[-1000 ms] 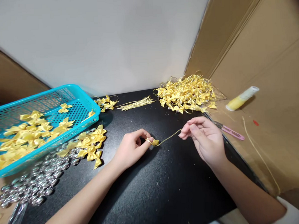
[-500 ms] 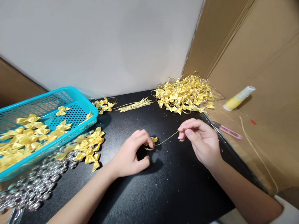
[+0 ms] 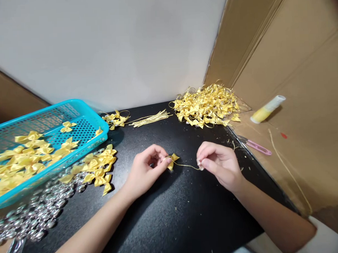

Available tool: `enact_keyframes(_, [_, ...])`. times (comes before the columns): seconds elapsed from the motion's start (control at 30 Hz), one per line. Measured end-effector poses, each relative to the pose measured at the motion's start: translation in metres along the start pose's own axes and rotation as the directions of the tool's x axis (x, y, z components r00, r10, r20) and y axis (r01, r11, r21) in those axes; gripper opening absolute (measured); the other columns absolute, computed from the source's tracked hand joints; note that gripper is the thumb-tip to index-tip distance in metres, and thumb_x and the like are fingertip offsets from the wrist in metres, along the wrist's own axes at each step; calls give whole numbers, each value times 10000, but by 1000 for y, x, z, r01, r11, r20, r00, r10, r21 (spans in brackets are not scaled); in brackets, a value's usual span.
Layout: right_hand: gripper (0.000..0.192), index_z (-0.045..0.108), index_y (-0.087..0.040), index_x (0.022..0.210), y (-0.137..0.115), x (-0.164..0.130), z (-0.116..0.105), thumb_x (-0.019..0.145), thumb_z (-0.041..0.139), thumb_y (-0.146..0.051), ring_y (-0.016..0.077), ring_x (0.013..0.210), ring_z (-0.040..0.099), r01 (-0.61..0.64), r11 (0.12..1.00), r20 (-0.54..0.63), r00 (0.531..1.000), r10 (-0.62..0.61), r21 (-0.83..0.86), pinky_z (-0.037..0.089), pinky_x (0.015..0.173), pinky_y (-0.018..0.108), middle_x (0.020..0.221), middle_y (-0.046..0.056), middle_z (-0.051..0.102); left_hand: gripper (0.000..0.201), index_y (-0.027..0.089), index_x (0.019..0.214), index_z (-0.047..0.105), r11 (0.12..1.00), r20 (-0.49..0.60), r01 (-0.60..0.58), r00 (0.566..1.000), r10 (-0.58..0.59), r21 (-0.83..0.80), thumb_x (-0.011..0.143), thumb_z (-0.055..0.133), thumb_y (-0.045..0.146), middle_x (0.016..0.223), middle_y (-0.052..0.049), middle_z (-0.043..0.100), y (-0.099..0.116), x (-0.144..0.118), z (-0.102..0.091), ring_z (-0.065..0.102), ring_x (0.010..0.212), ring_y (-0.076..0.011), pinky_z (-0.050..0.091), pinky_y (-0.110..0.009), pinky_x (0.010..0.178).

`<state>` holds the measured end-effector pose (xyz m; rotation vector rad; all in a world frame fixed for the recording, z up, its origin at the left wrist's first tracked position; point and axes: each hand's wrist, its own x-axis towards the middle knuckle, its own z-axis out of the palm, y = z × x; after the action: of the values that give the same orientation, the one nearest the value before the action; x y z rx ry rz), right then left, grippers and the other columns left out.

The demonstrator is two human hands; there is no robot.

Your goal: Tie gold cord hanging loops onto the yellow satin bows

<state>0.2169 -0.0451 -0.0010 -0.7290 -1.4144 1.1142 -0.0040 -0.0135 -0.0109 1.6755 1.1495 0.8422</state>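
the left hand [image 3: 144, 172] pinches a yellow bow [image 3: 172, 158]; its gold cord [image 3: 184, 165] runs rightward to the right hand [image 3: 218, 163], which seems to pinch the end.

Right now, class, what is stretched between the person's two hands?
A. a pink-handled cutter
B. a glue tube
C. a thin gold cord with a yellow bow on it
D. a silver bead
C: the left hand pinches a yellow bow, and a thin gold cord runs from it across to the pinched fingers of the right hand, above the black table.
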Motion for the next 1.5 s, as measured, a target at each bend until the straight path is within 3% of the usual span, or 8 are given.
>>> enact_keyframes(0.13, [73,672,-195,775,-2,0,3,836,635,-210,115,597,548,-20,1000,62,998,21,-19,443,532,245,708,15,604,211,189,842,503,917,-70,232,961,-268,-326,777,627,346,576,76,469,-6,6,3,403,465,-78,333,-200,468])
enact_keyframes(0.27, [63,673,-196,790,1,1,4,837,633,-206,105,598,554,-45,999,51,998,45,5,456,533,232,710,9,601,229,186,836,514,936,-102,281,946,-307,-214,757,633,365,620,50,519,-17,10,0,439,477,-92,349,-213,466])
enact_keyframes(0.43, [38,679,-195,793,2,2,6,826,664,-209,104,593,592,-74,997,32,997,73,27,501,540,233,721,13,627,151,201,889,591,944,-341,-24,929,143,329,763,633,271,861,-29,585,-10,3,-2,515,662,-148,431,-274,619])
enact_keyframes(0.63, [42,690,-211,787,-4,2,11,821,702,-232,125,633,667,-23,994,42,999,19,105,569,600,264,757,26,708,269,230,1042,650,864,293,-446,880,374,234,795,691,329,1030,-72,685,19,-13,10,562,969,-238,415,-371,900])
enact_keyframes(0.8, [42,671,-209,802,6,3,9,834,684,-235,113,619,652,-46,998,-125,991,41,-37,556,578,243,762,13,692,420,200,614,598,969,149,-73,983,110,-234,942,450,418,654,-33,594,16,-11,15,525,725,-182,426,-331,769])
enact_keyframes(0.97, [81,670,-205,792,15,3,11,846,630,-159,153,697,662,131,921,92,990,-105,-368,549,654,296,758,35,700,326,201,773,709,743,-61,159,964,-260,-650,767,654,523,842,-62,709,2,-2,18,572,746,-175,458,-305,713])
enact_keyframes(1.23, [99,697,-219,833,15,2,16,848,634,-145,154,694,676,251,888,132,967,-216,-386,552,669,305,761,31,730,224,236,977,776,989,101,43,994,-28,-144,877,596,323,949,-58,759,3,-9,19,639,901,-223,445,-355,880])
enact_keyframes(1.5, [91,725,-223,823,23,6,17,799,683,-146,169,762,652,-59,915,-1,998,64,-399,527,714,328,790,25,734,218,206,789,753,998,196,-6,980,18,-62,879,591,322,785,-41,702,5,-12,26,613,771,-178,455,-290,750])
